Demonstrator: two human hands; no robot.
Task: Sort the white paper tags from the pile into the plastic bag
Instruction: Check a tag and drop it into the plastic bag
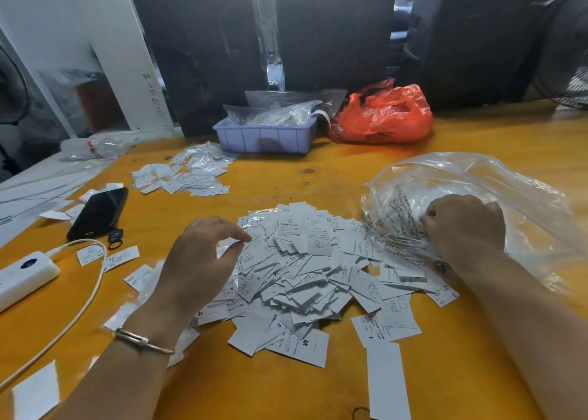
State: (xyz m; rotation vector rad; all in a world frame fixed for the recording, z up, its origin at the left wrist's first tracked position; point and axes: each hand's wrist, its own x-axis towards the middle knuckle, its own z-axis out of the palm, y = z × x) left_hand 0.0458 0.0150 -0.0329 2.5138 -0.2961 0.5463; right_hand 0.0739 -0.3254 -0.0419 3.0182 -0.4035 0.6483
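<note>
A big pile of white paper tags [305, 270] with printed size letters lies in the middle of the yellow table [280, 178]. My left hand [200, 260] hovers over the pile's left edge, thumb and forefinger close together with nothing visibly between them. A clear plastic bag [477, 190] with black print lies to the right of the pile. My right hand [464, 228] grips the bag's near edge with curled fingers. What sits inside the bag is hard to tell.
A smaller heap of tags [187, 174] lies further back. A purple tray [264, 136] and a red bag [385, 117] stand behind. On the left are a black phone [98, 213], a white power bank [25, 276] with its cable, and loose tags.
</note>
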